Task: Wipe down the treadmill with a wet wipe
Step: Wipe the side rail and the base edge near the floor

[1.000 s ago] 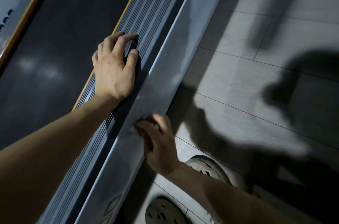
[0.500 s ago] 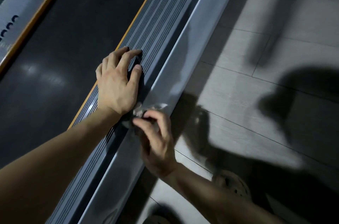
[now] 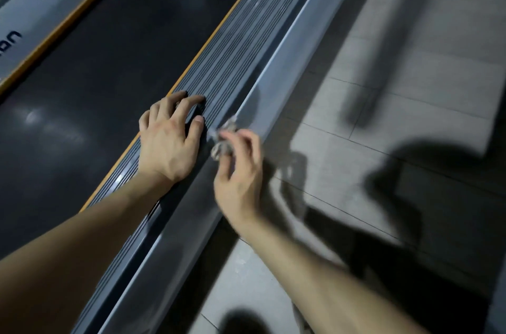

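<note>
Mid-wipe along the side of the treadmill (image 3: 191, 224): the left hand (image 3: 168, 142) lies flat on the ribbed foot rail (image 3: 241, 40), its fingers (image 3: 191, 100) spread wide and holding nothing, which looks like a brace for the lean. Just beside it, the right hand (image 3: 239, 177) has the wet wipe (image 3: 223, 139), crumpled and greyish and bunched into a small wad, pinched between the thumb and curled fingers (image 3: 242, 138). The wad sits right at the seam where the ribs meet the smooth grey side cover (image 3: 287, 60). It's blurred, so I can't tell whether the wipe is pressed onto the surface or just above it. The black running belt (image 3: 95, 73) with its orange edge strip (image 3: 219, 27) runs along on the left, and the tiled floor (image 3: 410, 73) lies on the right. My read is that this is the side-rail pass, with a long stretch of rail and cover ahead toward the top of the view. The next move calls for firm downward pressure and a steady stroke along the seam, working the wad into the grooves, and probably a refold to a cleaner face, since the wipe looks soiled
</note>
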Tool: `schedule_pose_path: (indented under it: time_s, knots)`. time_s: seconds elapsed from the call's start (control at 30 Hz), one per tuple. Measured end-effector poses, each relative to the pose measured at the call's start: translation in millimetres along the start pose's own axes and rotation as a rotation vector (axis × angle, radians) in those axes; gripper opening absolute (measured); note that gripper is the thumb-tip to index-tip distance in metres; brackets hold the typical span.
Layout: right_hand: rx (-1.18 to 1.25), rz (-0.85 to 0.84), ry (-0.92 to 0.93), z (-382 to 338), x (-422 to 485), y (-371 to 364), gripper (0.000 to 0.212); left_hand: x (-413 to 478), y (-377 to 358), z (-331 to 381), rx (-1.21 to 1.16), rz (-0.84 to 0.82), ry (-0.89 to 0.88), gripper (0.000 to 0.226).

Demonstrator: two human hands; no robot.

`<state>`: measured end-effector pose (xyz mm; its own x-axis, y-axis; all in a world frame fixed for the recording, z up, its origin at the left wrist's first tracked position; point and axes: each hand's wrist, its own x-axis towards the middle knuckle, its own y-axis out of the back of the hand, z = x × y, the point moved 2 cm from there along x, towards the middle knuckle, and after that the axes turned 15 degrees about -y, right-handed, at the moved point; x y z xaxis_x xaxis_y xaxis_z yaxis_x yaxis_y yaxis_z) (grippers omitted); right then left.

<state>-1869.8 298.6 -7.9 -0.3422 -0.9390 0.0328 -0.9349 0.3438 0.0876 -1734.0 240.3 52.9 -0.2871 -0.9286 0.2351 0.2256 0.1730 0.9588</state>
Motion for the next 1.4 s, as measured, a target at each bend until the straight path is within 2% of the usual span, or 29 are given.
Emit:
schedule_pose_path:
  time_s: [0.1, 0.27, 0.37, 0.53, 0.63, 0.7, 0.77, 0.87, 0.93, 0.97, 1.03, 1.1, 1.13, 1.17, 1.3, 1.4]
  knots:
    - [0.002, -0.077, 0.005, 3.9, -17.0, 4.1, 0.05, -3.9, -0.4, -0.9, 0.007, 0.002, -0.017, 0.042]
    - [0.051, 0.21, -0.262, 2.6, 135.1, 14.0, 0.031, -7.9, -4.0, -4.7, -0.008, -0.018, -0.032, 0.044]
    - [0.067, 0.207, -0.384, 2.3, 187.4, 27.6, 0.03, -6.2, -2.4, -1.2, -0.023, -0.023, -0.041, 0.045]
    - [-0.05, 0.043, -0.355, 8.3, 136.6, 26.9, 0.038, -6.1, 1.8, 1.6, -0.019, -0.045, -0.015, 0.044]
    - [-0.174, -0.102, -0.245, 17.2, 75.5, 26.3, 0.037, 0.8, 6.4, 2.1, 0.012, -0.054, -0.038, 0.043]
    - [-0.171, -0.134, -0.185, 19.7, 80.0, 27.1, 0.035, 8.9, 9.7, 1.4, 0.02, -0.045, -0.029, 0.039]
    - [-0.127, -0.045, -0.172, 35.9, 126.0, 23.7, 0.037, 23.1, 8.1, 4.5, 0.001, -0.014, 0.012, 0.033]
    - [-0.016, 0.162, -0.381, 62.7, 196.0, 24.4, 0.039, 60.3, 1.3, 17.2, 0.036, 0.045, -0.049, 0.033]
    - [0.003, 0.236, -0.416, 54.4, 188.4, 21.8, 0.04, 100.0, -11.7, 27.3, 0.046, 0.013, -0.145, 0.041]
    - [0.005, 0.235, -0.367, 45.8, 168.3, 19.6, 0.039, 119.4, -18.8, 29.4, 0.039, -0.016, -0.17, 0.045]
    - [-0.007, 0.091, -0.219, 32.4, 102.3, 17.2, 0.035, 142.3, -32.2, 29.9, 0.017, -0.054, -0.177, 0.05]
    - [0.001, -0.112, -0.149, 34.6, 40.8, 18.0, 0.038, 147.4, -42.6, 28.8, -0.012, -0.048, -0.161, 0.049]
    - [-0.004, -0.154, -0.136, 44.8, 29.5, 18.2, 0.039, 146.7, -44.3, 28.0, -0.027, -0.039, -0.162, 0.048]
    - [-0.013, -0.144, -0.155, 52.4, 36.5, 18.5, 0.039, 145.4, -43.9, 27.8, -0.03, -0.032, -0.167, 0.047]
    - [-0.046, 0.131, -0.338, 100.0, 157.3, 13.7, 0.043, 147.1, -41.4, 25.8, -0.023, -0.03, -0.162, 0.047]
    - [-0.072, 0.214, -0.459, 122.7, 217.7, 18.8, 0.05, 146.9, -43.0, 27.2, -0.037, -0.03, -0.166, 0.048]
